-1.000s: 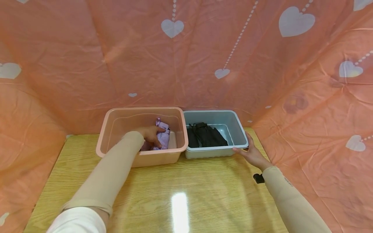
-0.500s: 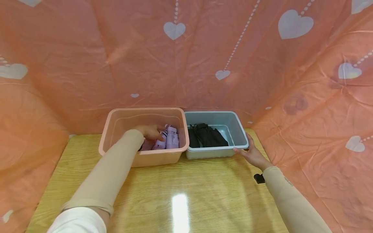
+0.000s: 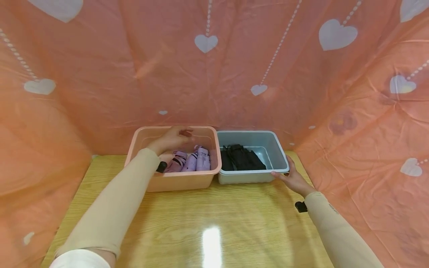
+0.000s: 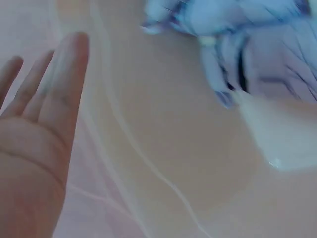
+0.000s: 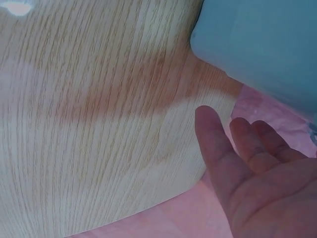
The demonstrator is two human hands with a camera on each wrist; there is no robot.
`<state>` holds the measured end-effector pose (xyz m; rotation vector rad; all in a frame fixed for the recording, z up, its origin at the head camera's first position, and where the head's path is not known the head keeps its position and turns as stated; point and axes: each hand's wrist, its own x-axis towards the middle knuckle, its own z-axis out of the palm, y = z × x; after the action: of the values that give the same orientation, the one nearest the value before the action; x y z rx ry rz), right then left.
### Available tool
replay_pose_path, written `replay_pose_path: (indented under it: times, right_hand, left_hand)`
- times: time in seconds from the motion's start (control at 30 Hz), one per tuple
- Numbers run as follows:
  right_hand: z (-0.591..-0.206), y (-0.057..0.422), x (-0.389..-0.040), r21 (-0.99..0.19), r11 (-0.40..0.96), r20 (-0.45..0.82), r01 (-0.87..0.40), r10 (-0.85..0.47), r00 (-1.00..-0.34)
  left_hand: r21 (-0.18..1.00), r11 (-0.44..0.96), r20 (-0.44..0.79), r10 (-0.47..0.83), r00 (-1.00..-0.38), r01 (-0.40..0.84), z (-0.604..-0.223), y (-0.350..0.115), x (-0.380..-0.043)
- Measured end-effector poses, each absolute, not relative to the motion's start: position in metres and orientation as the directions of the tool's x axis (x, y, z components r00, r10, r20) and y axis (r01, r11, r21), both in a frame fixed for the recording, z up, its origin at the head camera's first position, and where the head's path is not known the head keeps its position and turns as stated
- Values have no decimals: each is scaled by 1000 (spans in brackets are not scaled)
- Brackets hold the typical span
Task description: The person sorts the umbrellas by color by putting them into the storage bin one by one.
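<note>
My left hand hovers at the back of the peach bin, fingers extended and holding nothing. Lower in that bin lie purple folding umbrellas, side by side toward its right end. The left wrist view shows my straight fingers beside the bin wall, apart from blurred purple umbrella fabric. At the front right corner of the grey bin, my right hand rests with its thumb by the rim. Its fingers look relaxed and nearly straight in the right wrist view.
Black folded umbrellas lie in the left part of the grey bin. Both bins stand rim to rim at the back of a wood-grain table. An orange sheet with white hearts hangs behind and at the sides.
My left hand let go of a purple umbrella, which now lies against the bin's right end, and rose toward the back rim. The right hand stays at the grey bin's corner.
</note>
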<state>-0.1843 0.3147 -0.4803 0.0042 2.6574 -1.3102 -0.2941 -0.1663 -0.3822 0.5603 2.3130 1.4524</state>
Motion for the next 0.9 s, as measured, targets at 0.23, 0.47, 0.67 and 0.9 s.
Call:
replay_pose_path:
  times: [0.23,0.47,0.67,0.9]
  right_hand:
    - [-485,310,-197,-795,603,-147,61,-94,-985]
    - [-485,306,-200,-770,635,-153,63,-88,-984]
    - [-482,302,-196,-774,632,-125,34,-100,-987]
    - [-476,303,-190,-784,620,-87,11,-92,-992]
  left_hand:
    - [906,315,167,353,-921,284,-356,-176,-266]
    - [814,378,330,321,-888,440,-359,-184,-205]
    - [686,485,458,293,-839,543,-395,-199,-150]
    - [551,715,370,253,-894,431,-459,-219,-95]
